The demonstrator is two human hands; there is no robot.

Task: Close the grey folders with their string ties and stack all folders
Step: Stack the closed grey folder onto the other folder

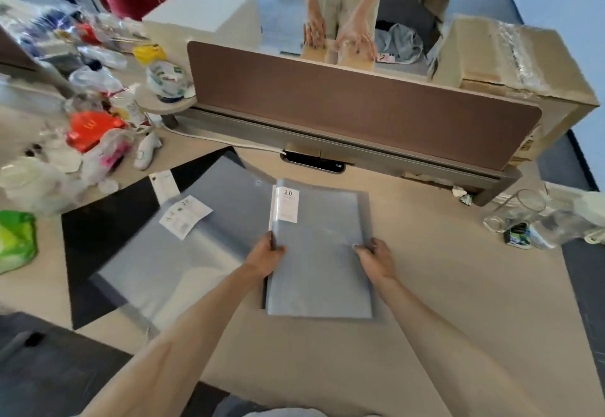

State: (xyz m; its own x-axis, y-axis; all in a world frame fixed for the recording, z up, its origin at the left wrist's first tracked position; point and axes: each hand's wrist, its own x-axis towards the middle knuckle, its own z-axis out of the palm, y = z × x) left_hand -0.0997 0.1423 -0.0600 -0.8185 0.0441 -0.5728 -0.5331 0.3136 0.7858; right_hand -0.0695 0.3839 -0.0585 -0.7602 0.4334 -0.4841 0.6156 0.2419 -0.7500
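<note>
A grey folder (pixel 322 269) with a white "20" label lies in the middle of the desk. My left hand (pixel 270 251) grips its left edge. My right hand (pixel 376 253) grips its right edge. To the left lies a second grey folder (pixel 183 253), tilted, with a white label on top. It rests on a black folder (pixel 98 239). A small button fastener shows near the far corner of the tilted folder. No string tie can be made out in this blurred frame.
A brown partition (pixel 360 102) bounds the desk's far side; another person's hands rest on a box beyond it. Bags and wrappers (pixel 91 131) crowd the left. A green bag (pixel 14 239) sits at the left edge. An empty glass (pixel 514 210) lies at right.
</note>
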